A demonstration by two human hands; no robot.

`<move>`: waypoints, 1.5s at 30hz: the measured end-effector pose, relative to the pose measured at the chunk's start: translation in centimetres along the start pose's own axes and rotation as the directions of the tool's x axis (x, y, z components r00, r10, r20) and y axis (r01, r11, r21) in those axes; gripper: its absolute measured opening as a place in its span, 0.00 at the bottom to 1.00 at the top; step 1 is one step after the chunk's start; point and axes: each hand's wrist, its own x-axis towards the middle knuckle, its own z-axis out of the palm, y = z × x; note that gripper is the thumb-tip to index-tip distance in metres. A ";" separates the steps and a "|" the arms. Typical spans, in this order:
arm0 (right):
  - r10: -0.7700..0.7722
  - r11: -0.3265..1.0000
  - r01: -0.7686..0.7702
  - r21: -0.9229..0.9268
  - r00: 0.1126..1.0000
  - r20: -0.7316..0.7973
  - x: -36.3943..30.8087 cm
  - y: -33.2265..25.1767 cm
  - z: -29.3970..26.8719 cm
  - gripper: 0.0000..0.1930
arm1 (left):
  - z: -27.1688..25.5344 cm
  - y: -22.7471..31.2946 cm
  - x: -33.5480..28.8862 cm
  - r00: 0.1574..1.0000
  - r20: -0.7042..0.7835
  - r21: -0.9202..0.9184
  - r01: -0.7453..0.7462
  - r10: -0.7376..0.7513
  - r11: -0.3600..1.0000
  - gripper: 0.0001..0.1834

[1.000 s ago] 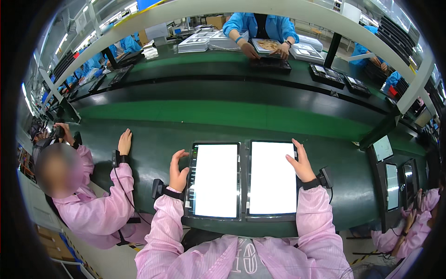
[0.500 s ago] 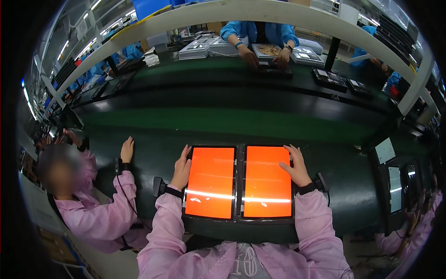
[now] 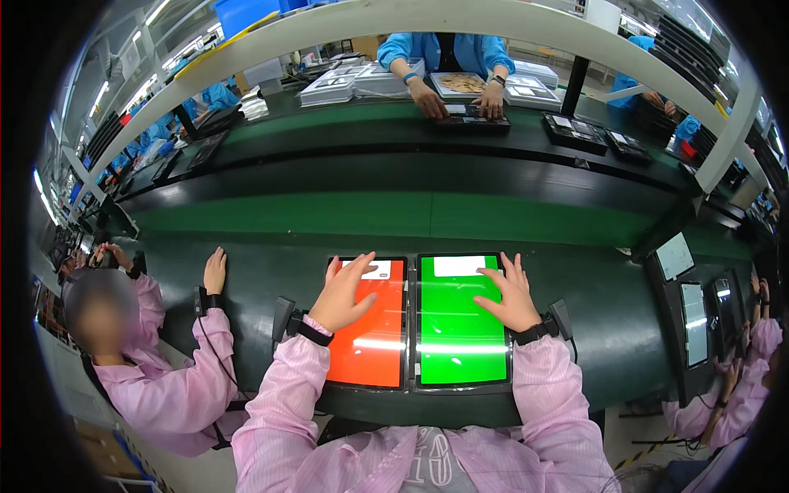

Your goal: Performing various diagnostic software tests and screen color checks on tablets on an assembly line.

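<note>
Two flat tablets lie side by side on the dark green bench in front of me. The left tablet [image 3: 370, 345] glows orange-red, with a small white box near its top edge. Bright green fills the right tablet [image 3: 462, 329], which has a white panel across its top. My left hand [image 3: 343, 294] is over the upper left part of the orange-red screen, fingers spread and holding nothing. Over the upper right part of the green screen is my right hand [image 3: 511, 294], its fingers apart. Whether the fingertips touch the glass, I cannot tell.
A co-worker in pink [image 3: 164, 370] sits at my left, one hand on the bench [image 3: 263, 329]. Across the belt, a person in blue [image 3: 448, 62] handles a dark tray [image 3: 472, 122]. More tablets [image 3: 694, 324] stand at the right. A white frame [image 3: 378, 25] arches overhead.
The right screen has turned from orange-red to green, and white boxes have appeared on both screens. My left hand has moved rightward from the tablet's edge onto its screen.
</note>
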 end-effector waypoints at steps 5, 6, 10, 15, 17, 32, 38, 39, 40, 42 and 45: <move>0.048 0.993 -0.043 0.110 0.998 -0.041 0.0 -0.2 -0.1 0.35 | -0.2 1.1 0.8 0.998 0.009 0.058 -0.061 0.060 0.996 0.37; 0.046 0.992 -0.040 0.117 0.998 -0.045 0.0 -0.1 -0.1 0.35 | -0.2 1.2 0.8 0.997 0.053 0.080 -0.066 0.061 0.995 0.37; 0.038 0.993 -0.033 0.114 0.998 -0.042 0.0 0.1 0.0 0.35 | -0.2 1.0 0.3 0.998 0.044 0.044 -0.039 0.037 0.998 0.37; 0.030 0.990 -0.021 0.139 0.998 -0.058 0.0 0.4 0.1 0.35 | -0.2 -1.2 -3.4 0.993 -0.118 -0.056 0.020 -0.026 0.998 0.37; 0.018 0.989 -0.006 0.151 0.997 -0.074 0.0 0.6 0.2 0.36 | -0.2 -2.5 -6.0 0.975 -0.186 -0.132 0.099 -0.123 0.986 0.38; 0.067 0.996 -0.063 0.062 0.996 -0.051 0.1 0.0 0.2 0.43 | 2.8 -1.9 -17.5 0.918 -0.115 -0.630 0.227 -0.378 0.742 0.40; 0.120 0.984 -0.112 -0.136 0.992 0.049 -0.7 -2.4 -0.9 0.48 | 3.0 -1.8 -17.1 0.926 -0.150 -0.645 0.174 -0.346 0.744 0.38; 0.092 0.988 -0.087 -0.124 0.995 0.034 -0.9 -3.2 -1.0 0.48 | 2.9 -1.8 -17.2 0.921 -0.132 -0.625 0.210 -0.367 0.751 0.38; 0.009 0.991 0.000 -0.138 0.998 0.068 -1.3 -4.2 -1.1 0.49 | 2.9 -1.7 -17.2 0.911 -0.117 -0.600 0.253 -0.396 0.759 0.38; -0.075 0.986 0.090 -0.141 0.991 0.108 -2.1 -6.5 -0.8 0.51 | 2.7 -1.6 -17.2 0.909 -0.117 -0.601 0.255 -0.400 0.757 0.39; -0.189 0.970 0.220 -0.101 0.950 0.248 -3.1 -9.3 0.2 0.52 | 2.5 -1.5 -17.1 0.909 -0.106 -0.615 0.259 -0.403 0.745 0.40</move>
